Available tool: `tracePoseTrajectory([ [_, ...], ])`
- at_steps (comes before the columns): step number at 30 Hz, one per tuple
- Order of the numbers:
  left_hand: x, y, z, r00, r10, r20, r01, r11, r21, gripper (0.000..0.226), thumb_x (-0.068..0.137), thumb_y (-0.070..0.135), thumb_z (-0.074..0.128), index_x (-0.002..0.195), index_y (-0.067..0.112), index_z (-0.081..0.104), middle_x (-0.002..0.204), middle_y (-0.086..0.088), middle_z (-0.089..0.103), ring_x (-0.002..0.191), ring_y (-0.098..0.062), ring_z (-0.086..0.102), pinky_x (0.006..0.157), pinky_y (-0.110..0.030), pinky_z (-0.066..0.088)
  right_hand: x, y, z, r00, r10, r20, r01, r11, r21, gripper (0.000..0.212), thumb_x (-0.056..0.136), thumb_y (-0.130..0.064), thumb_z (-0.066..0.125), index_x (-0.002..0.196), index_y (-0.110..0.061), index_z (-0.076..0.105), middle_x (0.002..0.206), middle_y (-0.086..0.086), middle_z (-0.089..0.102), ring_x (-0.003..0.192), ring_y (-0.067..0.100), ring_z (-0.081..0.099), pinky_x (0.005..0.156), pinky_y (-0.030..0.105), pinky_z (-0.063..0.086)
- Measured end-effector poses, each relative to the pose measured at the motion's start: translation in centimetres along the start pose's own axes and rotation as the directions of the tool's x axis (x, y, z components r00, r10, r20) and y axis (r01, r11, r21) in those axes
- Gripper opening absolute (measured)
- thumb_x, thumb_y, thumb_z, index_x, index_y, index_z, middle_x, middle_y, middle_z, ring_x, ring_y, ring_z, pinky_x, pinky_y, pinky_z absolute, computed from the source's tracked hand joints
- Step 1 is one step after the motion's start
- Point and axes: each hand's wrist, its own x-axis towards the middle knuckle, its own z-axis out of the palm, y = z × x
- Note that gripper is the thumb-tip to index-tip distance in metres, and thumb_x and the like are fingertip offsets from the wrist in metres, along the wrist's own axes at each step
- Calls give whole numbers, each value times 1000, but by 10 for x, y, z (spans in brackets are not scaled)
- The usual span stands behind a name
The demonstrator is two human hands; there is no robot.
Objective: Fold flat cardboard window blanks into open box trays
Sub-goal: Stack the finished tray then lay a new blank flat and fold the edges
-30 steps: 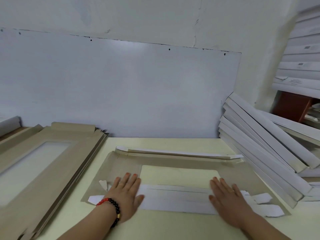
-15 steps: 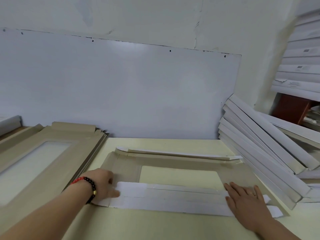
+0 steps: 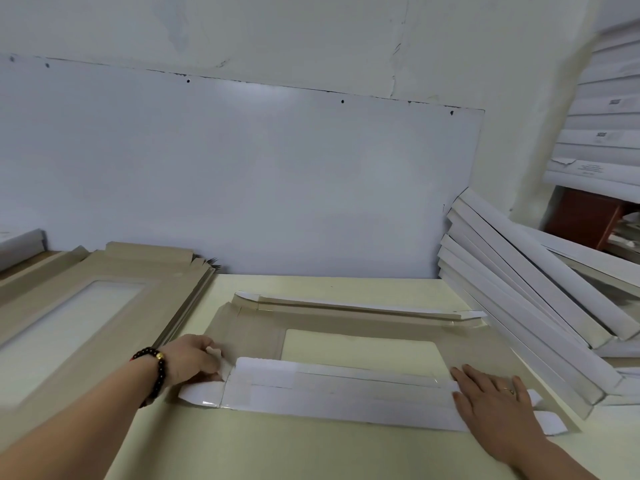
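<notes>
Since half a second ago, the left hand [image 3: 188,358] has lifted a small end tab [image 3: 221,367] and pinches it, while the right hand [image 3: 491,396] stays flat, fingers apart, on the folded white flap [image 3: 339,389]. The blank [image 3: 346,327] lies centre frame on the counter [image 3: 277,445] (bare toward the bottom edge), hemmed by stacked blanks [image 3: 69,306] at left and leaning white trays [image 3: 519,289] at right.

One head-worn wide-angle view here, looking forward and down from just above the table [image 3: 311,452], close over the cardboard blank [image 3: 346,330]. It faces the wall panel [image 3: 242,174]; both forearms enter from the bottom edge, with curved distortion at the sides.
</notes>
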Motion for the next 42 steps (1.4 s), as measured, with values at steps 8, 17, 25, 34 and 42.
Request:
tracePoseTrajectory([
  [8,3,-5,11,931,166,-324,-55,944,325,21,86,5,54,79,21,66,71,4,67,66,-11,63,56,-18,46,-2,-1,-2,1000,4,-4,-4,1000,-25,53,98,-51,11,151,-44,8,158,-20,14,141,8,23,116,47,3],
  [17,3,-26,7,906,415,-78,-187,559,807,41,87,9,46,96,49,55,100,20,51,103,-6,43,82,-13,33,-2,-1,-1,1000,5,0,-5,1000,-16,53,98,-51,10,151,-44,9,158,-19,15,141,7,24,115,47,3],
  [25,-9,-22,12,912,409,19,-133,253,958,29,85,13,41,96,28,63,97,11,51,97,-11,48,79,-22,41,-5,-3,-4,1000,9,10,-9,1000,-28,53,99,-51,10,151,-43,8,159,-18,13,142,8,23,116,48,3],
  [34,-24,29,91,845,528,-86,-104,318,942,68,87,36,34,151,17,20,159,-4,17,147,-30,-2,119,-44,-7,-4,-6,-5,999,-6,43,8,999,-32,55,100,-46,6,154,-35,-1,162,-12,2,147,11,10,117,47,-1],
  [42,-9,15,156,884,392,254,-407,381,830,78,90,68,5,153,25,-8,159,9,-18,144,-12,-22,118,-38,-11,-2,6,0,990,-95,102,87,993,84,55,102,-44,11,152,-33,-10,159,-14,-14,147,5,-10,118,34,-2],
])
